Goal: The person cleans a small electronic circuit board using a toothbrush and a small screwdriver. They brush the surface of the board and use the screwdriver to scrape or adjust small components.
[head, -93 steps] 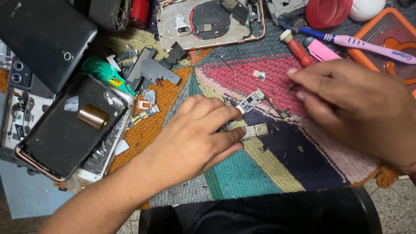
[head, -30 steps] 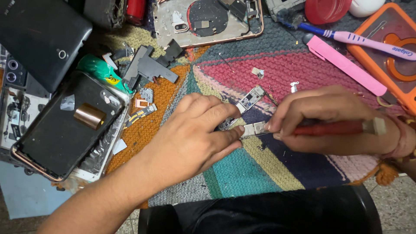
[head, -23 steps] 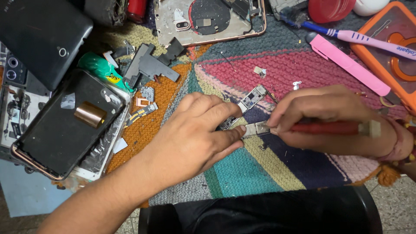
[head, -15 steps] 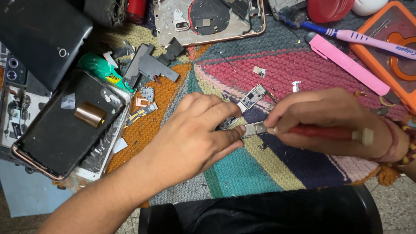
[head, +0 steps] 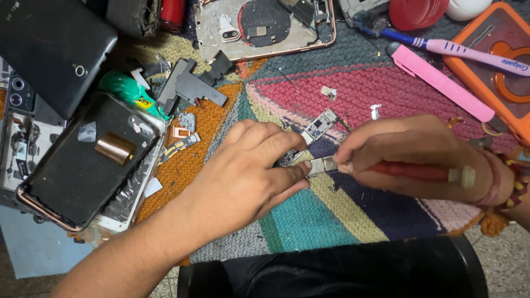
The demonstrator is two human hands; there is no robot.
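Note:
My left hand (head: 243,176) lies on the colourful knitted mat (head: 331,232), its fingertips pinning a small phone circuit board (head: 316,129) and a metal shield piece (head: 321,164). My right hand (head: 414,157) grips a red-handled screwdriver (head: 419,172) with a white end cap, and its tip sits at the metal piece beside my left fingertips. Small loose metal parts (head: 329,92) lie on the pink part of the mat just beyond the board.
An opened phone with a black battery (head: 88,160) lies at the left, a dark phone back (head: 49,49) above it. A gutted rose-gold phone frame (head: 259,25) lies at the top. A pink pry tool (head: 441,83), a toothbrush (head: 458,49) and an orange case (head: 497,60) are at right.
My right hand has picked up the red screwdriver and brought its tip to the metal piece at my left fingertips. The left hand has stayed on the board.

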